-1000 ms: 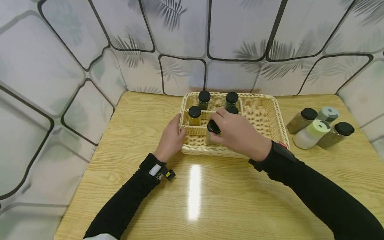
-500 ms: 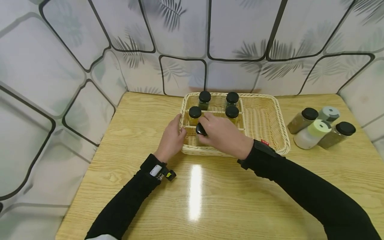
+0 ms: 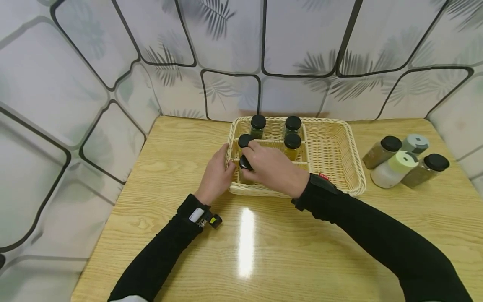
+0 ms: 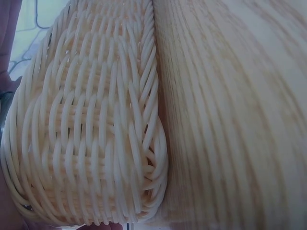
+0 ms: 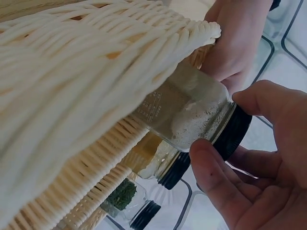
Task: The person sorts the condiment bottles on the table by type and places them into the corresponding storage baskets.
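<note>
**A glass jar gripped in the near left corner of a wicker basket**

The clear jar, with pale contents and a black lid, is inside the basket's near strip; the rim hides its lower part in the right wrist view. The right hand has its fingers curled in a pinch on the lid and the glass just below it. The left hand grips the basket's left side, thumb over the rim, fingers along the outer wall.

Just behind the held jar is a yellow-filled jar, with another yellow jar at the row's right end. The back row has a green-filled jar and a second black-lidded jar. Right of the basket, four bottles are grouped on the wood-grain desk, before a leaf-patterned backdrop.
</note>
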Motion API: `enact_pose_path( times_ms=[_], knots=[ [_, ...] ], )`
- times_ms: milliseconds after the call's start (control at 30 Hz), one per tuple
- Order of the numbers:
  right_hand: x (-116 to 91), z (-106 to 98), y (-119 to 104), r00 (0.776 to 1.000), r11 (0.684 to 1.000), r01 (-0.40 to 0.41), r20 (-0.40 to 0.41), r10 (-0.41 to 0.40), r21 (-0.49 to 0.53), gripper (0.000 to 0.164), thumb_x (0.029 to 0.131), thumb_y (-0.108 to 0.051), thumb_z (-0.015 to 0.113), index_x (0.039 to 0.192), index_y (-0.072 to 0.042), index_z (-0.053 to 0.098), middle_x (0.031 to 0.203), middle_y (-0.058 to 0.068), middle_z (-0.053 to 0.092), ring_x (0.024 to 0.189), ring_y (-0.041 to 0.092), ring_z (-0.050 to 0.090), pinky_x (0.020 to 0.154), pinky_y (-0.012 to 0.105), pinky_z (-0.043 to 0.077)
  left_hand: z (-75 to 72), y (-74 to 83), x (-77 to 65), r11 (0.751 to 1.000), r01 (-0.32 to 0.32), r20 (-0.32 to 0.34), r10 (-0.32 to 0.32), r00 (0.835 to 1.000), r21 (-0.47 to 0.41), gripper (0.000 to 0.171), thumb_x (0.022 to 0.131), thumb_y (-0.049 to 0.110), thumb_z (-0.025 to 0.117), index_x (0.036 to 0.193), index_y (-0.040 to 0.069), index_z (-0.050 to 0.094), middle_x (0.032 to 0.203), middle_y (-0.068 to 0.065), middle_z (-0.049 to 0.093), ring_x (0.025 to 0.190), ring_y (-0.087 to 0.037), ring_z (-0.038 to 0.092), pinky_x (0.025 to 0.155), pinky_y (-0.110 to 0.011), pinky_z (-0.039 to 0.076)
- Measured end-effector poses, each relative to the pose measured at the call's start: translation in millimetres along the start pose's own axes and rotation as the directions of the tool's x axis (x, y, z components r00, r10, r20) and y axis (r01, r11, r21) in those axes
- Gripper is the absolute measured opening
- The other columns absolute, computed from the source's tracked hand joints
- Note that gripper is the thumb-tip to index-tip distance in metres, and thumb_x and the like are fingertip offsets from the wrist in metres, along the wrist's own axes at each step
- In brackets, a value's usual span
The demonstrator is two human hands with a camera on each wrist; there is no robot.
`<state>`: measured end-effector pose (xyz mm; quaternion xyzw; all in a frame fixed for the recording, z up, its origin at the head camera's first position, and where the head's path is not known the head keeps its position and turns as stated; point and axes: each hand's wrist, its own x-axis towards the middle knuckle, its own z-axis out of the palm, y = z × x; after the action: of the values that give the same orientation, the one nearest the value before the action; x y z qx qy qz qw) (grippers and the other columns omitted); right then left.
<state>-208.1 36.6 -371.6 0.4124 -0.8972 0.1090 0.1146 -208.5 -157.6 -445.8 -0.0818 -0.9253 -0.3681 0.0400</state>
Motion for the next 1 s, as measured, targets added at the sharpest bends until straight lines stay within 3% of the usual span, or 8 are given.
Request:
enact_pose_path(
  times_ms=[467,1000],
  knots=[
    [3.8,2.9,0.3,0.996,0.996,-0.07,0.063,0.066,0.052,0.036,0.094,-0.027,0.069,0.118,0.0,0.065,0.106,0.015,0.06,0.067,0.015,0.058,0.055,0.027,0.052,1.1,0.4,-0.3,1.0,0.002,0.002,-0.002,1.0,-0.015,0.059,0.102,0.015,0.044,0.157,0.0,0.028,0.15,-0.024,0.045,0.133,-0.033,0.051,0.109,-0.049,0.045],
    [4.3,2.6,1.7,0.995,0.996,-0.07,0.082,0.065,0.054,0.042,0.094,-0.027,0.069,0.125,0.001,0.063,0.109,0.016,0.059,0.074,0.018,0.062,0.062,0.028,0.056,0.2,0.1,-1.3,1.0,0.015,0.002,-0.015,1.0,-0.017,0.06,0.102,0.016,0.044,0.158,0.001,0.027,0.153,-0.023,0.043,0.14,-0.034,0.045,0.114,-0.049,0.041]
  ],
)
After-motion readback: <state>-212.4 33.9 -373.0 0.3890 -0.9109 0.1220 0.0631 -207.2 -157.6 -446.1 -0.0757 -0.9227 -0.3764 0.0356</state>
